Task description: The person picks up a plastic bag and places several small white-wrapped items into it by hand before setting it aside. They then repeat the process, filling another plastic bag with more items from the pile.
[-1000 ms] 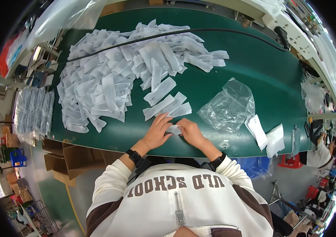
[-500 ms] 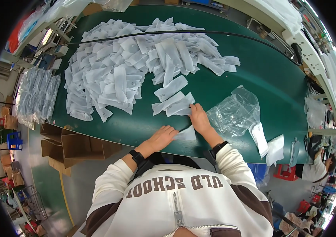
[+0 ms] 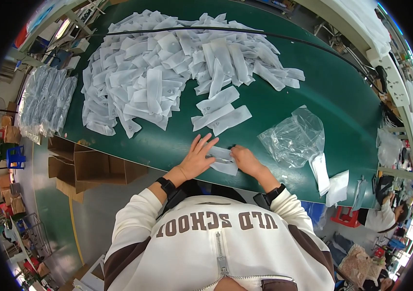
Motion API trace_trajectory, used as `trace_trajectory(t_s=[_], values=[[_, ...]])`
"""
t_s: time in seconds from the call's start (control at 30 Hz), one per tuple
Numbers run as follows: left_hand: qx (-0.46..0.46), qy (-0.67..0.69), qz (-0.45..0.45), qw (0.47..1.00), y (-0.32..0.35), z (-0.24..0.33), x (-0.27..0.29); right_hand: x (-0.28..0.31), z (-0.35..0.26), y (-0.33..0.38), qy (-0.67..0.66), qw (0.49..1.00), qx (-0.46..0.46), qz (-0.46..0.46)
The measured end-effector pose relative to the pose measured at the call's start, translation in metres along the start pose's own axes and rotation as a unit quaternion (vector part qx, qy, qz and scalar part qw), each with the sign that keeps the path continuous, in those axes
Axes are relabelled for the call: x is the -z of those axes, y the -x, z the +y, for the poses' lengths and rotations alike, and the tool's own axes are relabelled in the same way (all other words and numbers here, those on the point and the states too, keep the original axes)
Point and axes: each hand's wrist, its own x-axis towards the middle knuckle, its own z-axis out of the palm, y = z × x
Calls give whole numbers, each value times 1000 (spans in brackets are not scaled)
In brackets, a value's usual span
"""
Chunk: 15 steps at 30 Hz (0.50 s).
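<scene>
A small whitish translucent pouch [image 3: 225, 168] lies on the green table by the near edge, with another piece just above it, partly overlapped. My left hand [image 3: 197, 158] rests at its left end, fingers spread and stretched out. At the right end my right hand [image 3: 246, 160] has its fingers closed on the pouch. Just beyond my hands lie a few loose pouches [image 3: 233, 120] of the same kind. Behind them spreads a large heap of these pouches [image 3: 138, 72].
To the right lie a crumpled clear plastic bag [image 3: 296, 138] and white packets [image 3: 337, 188]. Silvery plastic-wrapped bundles [image 3: 46, 102] stand at the left. Cardboard boxes [image 3: 99, 165] sit below the table's edge. A black cable [image 3: 177, 29] crosses above the heap. Another person [image 3: 383, 216] is far right.
My right hand has come back from the loose pouches toward the near edge, and a piece now shows above the front pouch. My left hand's fingers have spread.
</scene>
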Motion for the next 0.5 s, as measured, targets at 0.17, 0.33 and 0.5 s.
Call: trace_trajectory(t_s=[0.17, 0.33, 0.5], values=[[4, 48, -70, 996, 11, -13, -15, 30, -22, -14, 54, 998, 37, 20], [72, 106, -57, 990, 10, -5, -18, 55, -12, -63, 140, 962, 89, 215], [87, 139, -102, 981, 14, -11, -20, 36, 32, -71, 214, 956, 75, 186]])
